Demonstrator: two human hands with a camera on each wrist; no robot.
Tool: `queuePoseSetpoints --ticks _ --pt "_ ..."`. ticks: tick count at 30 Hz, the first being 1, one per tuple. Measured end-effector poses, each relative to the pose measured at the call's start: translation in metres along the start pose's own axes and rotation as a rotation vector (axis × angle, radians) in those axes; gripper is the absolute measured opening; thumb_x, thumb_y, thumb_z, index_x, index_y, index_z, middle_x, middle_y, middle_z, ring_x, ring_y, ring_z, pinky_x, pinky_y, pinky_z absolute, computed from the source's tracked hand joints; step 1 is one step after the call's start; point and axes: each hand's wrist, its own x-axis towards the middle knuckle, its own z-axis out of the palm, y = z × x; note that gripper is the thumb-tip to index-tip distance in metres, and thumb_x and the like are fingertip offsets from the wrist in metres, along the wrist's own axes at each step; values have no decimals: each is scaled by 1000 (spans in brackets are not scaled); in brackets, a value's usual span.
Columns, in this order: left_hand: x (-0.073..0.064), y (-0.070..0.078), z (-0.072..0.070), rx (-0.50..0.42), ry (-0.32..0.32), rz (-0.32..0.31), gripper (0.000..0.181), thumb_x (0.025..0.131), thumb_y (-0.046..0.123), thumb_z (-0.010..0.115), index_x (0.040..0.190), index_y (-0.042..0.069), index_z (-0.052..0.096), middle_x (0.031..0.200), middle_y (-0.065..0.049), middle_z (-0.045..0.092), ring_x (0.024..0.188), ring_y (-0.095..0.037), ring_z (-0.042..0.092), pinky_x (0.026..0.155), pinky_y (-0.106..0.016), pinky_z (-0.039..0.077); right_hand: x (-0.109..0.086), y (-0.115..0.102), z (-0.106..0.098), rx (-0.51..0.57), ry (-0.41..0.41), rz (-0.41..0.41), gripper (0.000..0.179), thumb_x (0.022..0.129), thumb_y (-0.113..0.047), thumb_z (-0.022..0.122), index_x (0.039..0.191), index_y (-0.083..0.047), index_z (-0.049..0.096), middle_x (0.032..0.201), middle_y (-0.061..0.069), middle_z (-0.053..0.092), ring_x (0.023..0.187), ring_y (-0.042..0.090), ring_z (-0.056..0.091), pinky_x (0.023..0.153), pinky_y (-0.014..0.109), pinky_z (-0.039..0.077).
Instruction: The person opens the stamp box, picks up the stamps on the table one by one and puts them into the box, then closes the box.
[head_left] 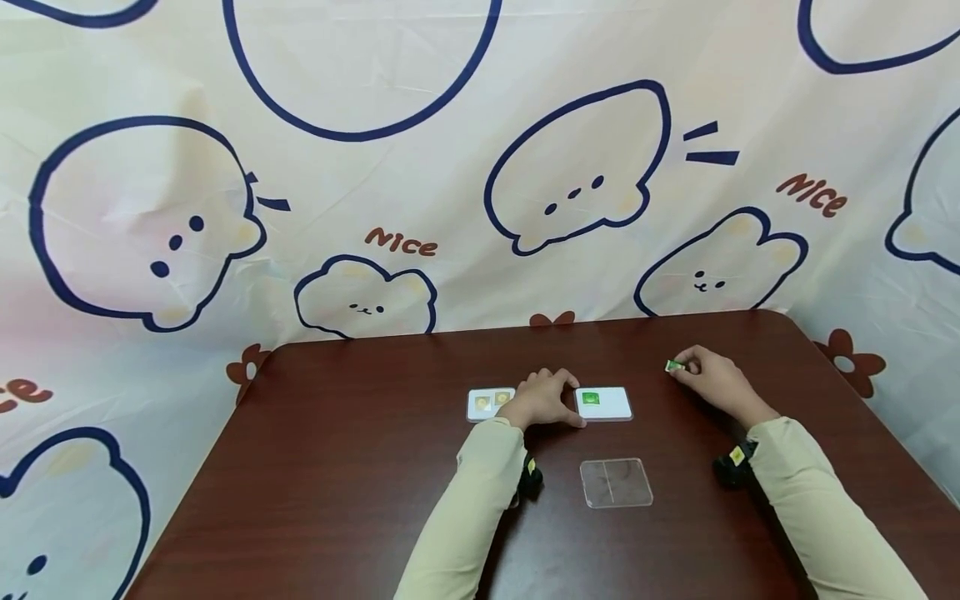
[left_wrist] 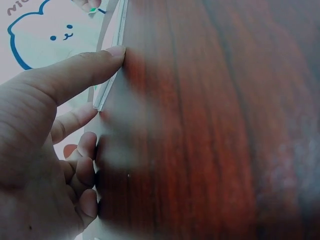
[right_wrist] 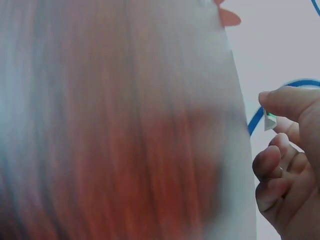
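A flat white case point(head_left: 615, 403) with a green square point(head_left: 591, 398) on its left part lies on the table. My left hand point(head_left: 542, 400) steadies it from the left, thumb on the near edge and index finger at the far side. Up close in the left wrist view, the thumb and index finger grip the clear rim of the case point(left_wrist: 106, 90). My right hand point(head_left: 712, 379), off to the right, pinches a small green and white piece point(head_left: 673, 366) between thumb and index finger. That piece point(right_wrist: 270, 121) is partly hidden by fingers in the right wrist view.
Left of my left hand lies another white case point(head_left: 480, 405) with two yellowish squares, partly covered by the hand. A clear plastic lid point(head_left: 617, 483) rests nearer to me. The brown table point(head_left: 337, 500) ends at a printed cloth point(head_left: 465, 183) behind.
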Motion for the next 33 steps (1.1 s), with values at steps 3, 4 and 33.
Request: queuePoseSetpoints --ticks 3,4,33 --pt "1 0 -1 1 1 3 60 79 47 76 129 25 53 126 -4 51 120 -24 45 100 -38 38 1 -11 1 3 -20 -25 34 95 -34 59 109 -4 57 82 5 48 73 18 47 64 31 35" --pt "1 -1 -1 -2 2 5 60 79 47 76 129 25 53 126 -5 51 120 -24 45 99 -38 38 1 -15 1 5 -28 -32 34 95 -35 59 110 -4 57 81 5 48 72 18 46 64 31 35" --pt "1 -1 0 -17 -1 -5 58 78 48 77 127 26 54 125 -3 51 119 -24 46 99 -38 38 -7 -64 42 25 -226 -238 19 92 -23 65 104 -9 61 75 0 47 62 10 42 56 23 34"
